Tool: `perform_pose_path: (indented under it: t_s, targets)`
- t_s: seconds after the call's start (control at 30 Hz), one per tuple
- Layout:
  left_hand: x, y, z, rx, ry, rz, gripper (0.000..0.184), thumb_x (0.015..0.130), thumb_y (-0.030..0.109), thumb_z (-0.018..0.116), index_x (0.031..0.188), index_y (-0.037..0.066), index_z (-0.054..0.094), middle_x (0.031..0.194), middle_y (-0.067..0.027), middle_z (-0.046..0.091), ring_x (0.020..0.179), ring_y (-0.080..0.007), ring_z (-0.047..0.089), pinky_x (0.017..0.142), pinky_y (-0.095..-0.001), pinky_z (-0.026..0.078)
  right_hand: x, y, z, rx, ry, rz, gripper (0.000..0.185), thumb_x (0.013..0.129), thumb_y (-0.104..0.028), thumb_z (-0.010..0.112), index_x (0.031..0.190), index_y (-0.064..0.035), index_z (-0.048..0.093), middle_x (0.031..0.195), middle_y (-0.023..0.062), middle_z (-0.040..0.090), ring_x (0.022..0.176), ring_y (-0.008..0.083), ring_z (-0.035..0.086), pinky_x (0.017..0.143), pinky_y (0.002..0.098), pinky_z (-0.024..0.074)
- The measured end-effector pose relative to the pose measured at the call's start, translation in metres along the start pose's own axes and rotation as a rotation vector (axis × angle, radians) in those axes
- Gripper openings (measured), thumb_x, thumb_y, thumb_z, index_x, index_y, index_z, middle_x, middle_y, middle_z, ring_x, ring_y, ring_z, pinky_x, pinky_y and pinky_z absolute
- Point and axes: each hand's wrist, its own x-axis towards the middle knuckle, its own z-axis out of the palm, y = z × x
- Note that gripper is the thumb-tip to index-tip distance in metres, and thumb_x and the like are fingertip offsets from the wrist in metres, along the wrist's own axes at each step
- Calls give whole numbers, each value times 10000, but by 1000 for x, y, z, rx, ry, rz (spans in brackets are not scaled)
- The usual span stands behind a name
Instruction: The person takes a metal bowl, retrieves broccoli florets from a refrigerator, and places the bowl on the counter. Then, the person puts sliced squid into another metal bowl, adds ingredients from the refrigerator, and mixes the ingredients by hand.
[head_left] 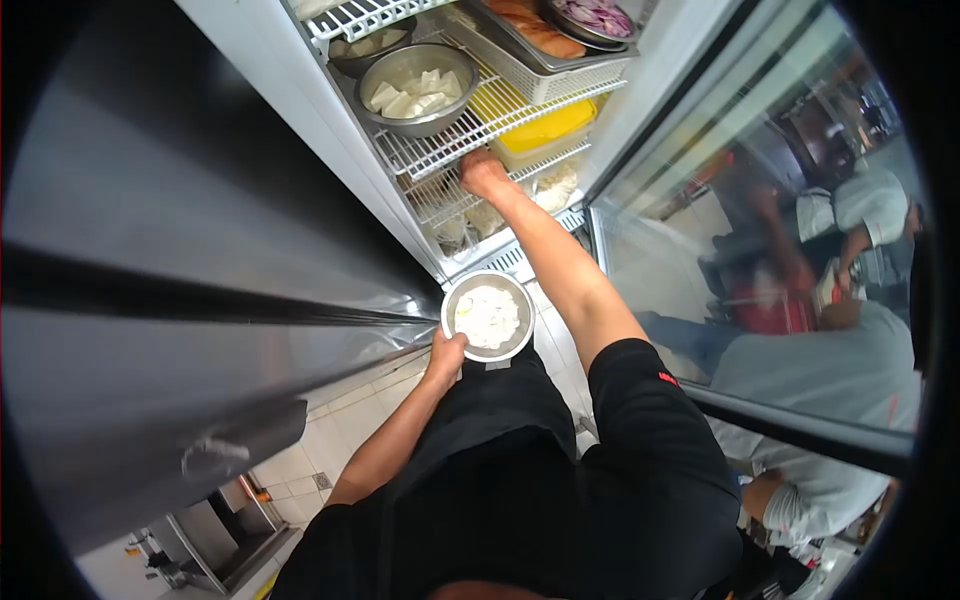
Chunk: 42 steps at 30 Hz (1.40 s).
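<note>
My left hand (447,358) holds a round metal bowl (525,318) by its left rim, thumb over the edge. White pieces (487,316) lie in the bowl. My right hand (484,174) reaches into the open fridge, at the edge of a wire shelf (437,195) below the upper one. Its fingers curl inward, and whatever they hold, if anything, is hidden. Just above it, on the upper wire shelf (480,125), stands a metal bowl (418,122) with white blocks (425,95). To the right of my right hand is a container with a yellow top (548,127).
A metal tray (510,62) with orange-pink food and a bowl of sliced purple onion (592,17) stand at the upper right. Bags (485,217) lie low in the fridge. The glass door (690,200) stands open at right, with a person in grey (815,375) beyond.
</note>
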Motion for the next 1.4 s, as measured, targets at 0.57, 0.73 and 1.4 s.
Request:
perform_pose_path:
  t_s: [0.57,0.73,1.4]
  targets:
    - [93,68,69,-12,321,-74,524,702,24,445,1222,78,419,943,-83,576,675,-144,585,408,-223,402,43,12,11,223,-45,-320,447,902,-300,400,1259,-39,464,1335,187,414,1242,329,382,1045,441,291]
    - [101,70,79,-102,340,-51,537,706,20,441,1240,73,416,999,-94,587,742,-157,611,445,-243,446,44,17,12,346,-100,-284,435,906,-286,390,1263,-47,461,1340,193,405,1253,329,367,1050,431,283]
    - [136,62,71,-176,221,29,528,708,-14,408,1230,49,373,1089,-175,530,893,-285,617,625,-368,572,-87,9,2,374,-322,-318,349,666,-86,687,1006,-67,612,1073,276,547,915,386,596,755,411,502]
